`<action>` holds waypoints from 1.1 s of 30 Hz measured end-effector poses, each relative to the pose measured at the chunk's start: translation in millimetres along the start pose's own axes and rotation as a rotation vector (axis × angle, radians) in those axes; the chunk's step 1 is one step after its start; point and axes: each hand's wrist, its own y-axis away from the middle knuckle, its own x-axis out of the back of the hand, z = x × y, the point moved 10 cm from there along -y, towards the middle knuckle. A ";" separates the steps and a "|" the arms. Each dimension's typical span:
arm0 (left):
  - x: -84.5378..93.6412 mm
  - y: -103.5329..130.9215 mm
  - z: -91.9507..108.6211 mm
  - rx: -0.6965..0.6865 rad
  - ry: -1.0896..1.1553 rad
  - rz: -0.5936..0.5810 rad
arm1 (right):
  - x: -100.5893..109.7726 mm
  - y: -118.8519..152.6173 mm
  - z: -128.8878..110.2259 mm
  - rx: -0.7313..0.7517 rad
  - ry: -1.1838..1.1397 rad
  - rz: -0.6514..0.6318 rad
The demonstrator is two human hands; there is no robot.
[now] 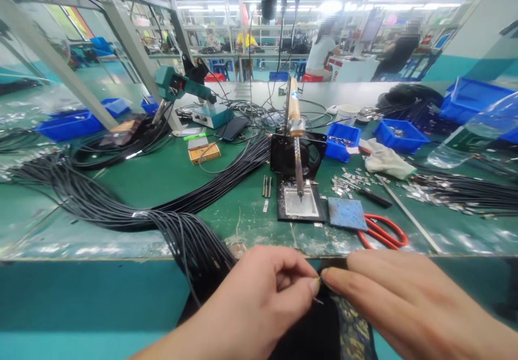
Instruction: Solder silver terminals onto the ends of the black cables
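Note:
My left hand [275,295] is closed in front of the bench edge, thumb and forefinger pinching the end of a thin wire [319,298]. Beside it, my right hand [384,290] has its fingers pressed together, the fingertips touching the same small wire end; its thumb is hidden. To the left a thick bundle of black cables [194,241] hangs over the edge. Behind my hands a soldering iron [297,149] points tip down above a metal tray on a black stand [282,209].
A blue sponge [347,212] and red-handled scissors [388,231] lie near the front edge. Farther back are blue bins [400,136], a white glove [386,159], small metal connectors [348,182], a plastic bottle [465,138] and a black fan [279,155]. People sit in the background.

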 end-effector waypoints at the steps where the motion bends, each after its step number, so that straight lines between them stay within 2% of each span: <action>1: 0.2 0.2 -1.5 0.013 -0.002 -0.010 | 0.1 0.0 -1.4 0.020 0.002 0.001; 6: 1.6 -1.1 -9.4 0.073 0.020 -0.057 | 3.4 1.6 -10.6 0.115 0.007 0.012; 12: -0.8 -2.5 -13.0 0.091 0.075 -0.106 | -1.3 4.1 -17.2 0.178 0.048 -0.103; 15: -1.0 -1.5 -12.0 0.084 0.078 -0.113 | 0.0 15.8 -10.7 0.160 0.020 -0.064; 18: 1.9 -0.4 -10.2 0.074 0.083 -0.096 | -2.3 29.7 9.5 -0.014 -0.015 -0.001; 20: 3.9 0.0 -7.9 0.057 0.086 -0.088 | -6.3 37.2 29.3 -0.240 -0.108 0.045; 22: 5.1 0.2 -6.3 0.044 0.093 -0.086 | -16.2 41.7 41.9 -0.435 -0.305 0.074; 27: 8.9 -0.8 -6.2 0.030 0.074 -0.061 | -51.7 41.9 43.5 -0.686 -0.758 0.037; 33: 12.1 -2.4 -12.2 0.044 0.029 -0.037 | -84.1 65.8 44.5 -0.954 -0.928 -0.112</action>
